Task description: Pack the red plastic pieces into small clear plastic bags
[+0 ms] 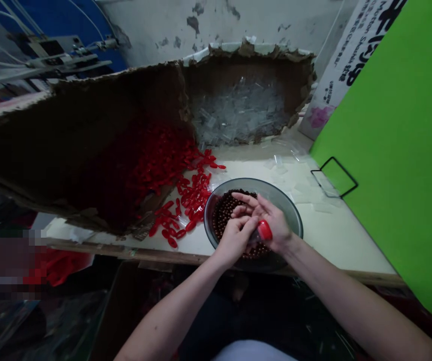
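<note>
At the centre of the frame, the red-capped container [264,230] is pinched by the thumb and fingers of the left hand [234,239] against the right hand [278,224], fingers loosely spread, above the basin [285,203] of brown beads [221,215], presumably for spill containment.

Bowl [291,213] on table [351,245], beads [223,215] in it. Left: box [31,150], plastic pieces [156,165] inside and spilling out towards bowl. Behind bowl: second box [216,75], tubes [238,110] in it. Right: board [400,150]. Behind everything: wall [144,30].
</note>
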A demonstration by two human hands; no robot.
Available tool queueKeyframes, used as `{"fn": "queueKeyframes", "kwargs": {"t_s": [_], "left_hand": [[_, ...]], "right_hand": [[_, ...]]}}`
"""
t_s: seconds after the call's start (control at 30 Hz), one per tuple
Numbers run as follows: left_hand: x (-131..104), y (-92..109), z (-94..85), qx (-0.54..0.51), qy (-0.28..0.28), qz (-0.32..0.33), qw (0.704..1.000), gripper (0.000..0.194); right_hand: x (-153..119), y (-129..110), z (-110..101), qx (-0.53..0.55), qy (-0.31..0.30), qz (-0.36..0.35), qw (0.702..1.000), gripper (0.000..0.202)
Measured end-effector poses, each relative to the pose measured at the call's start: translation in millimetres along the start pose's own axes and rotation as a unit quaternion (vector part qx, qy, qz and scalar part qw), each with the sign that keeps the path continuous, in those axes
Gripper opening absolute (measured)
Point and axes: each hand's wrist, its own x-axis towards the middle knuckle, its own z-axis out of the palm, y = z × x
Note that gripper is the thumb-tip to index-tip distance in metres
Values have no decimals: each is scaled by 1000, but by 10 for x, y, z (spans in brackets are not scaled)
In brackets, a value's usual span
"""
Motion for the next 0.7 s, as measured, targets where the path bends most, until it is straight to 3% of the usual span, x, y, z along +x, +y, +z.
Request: {"fn": "queueKeyframes", "kwargs": {"t_s": [0.23,0.47,0.6,0.7], "left_hand": [[-55,-42,-12,2,11,-13,1000,47],[-216,68,13,205,34,133,969,38],[-256,99,-85,156,-14,56,986,41],[-296,81,-136,66,-5,11,998,46]], "right_hand": [[-29,-94,-84,-72,58,-58,994,63],[-117,19,149,-75,39,-19,996,54],[-147,48,158,-30,23,-7,999,57],[-160,19,114,-58,34,-49,996,62]]}}
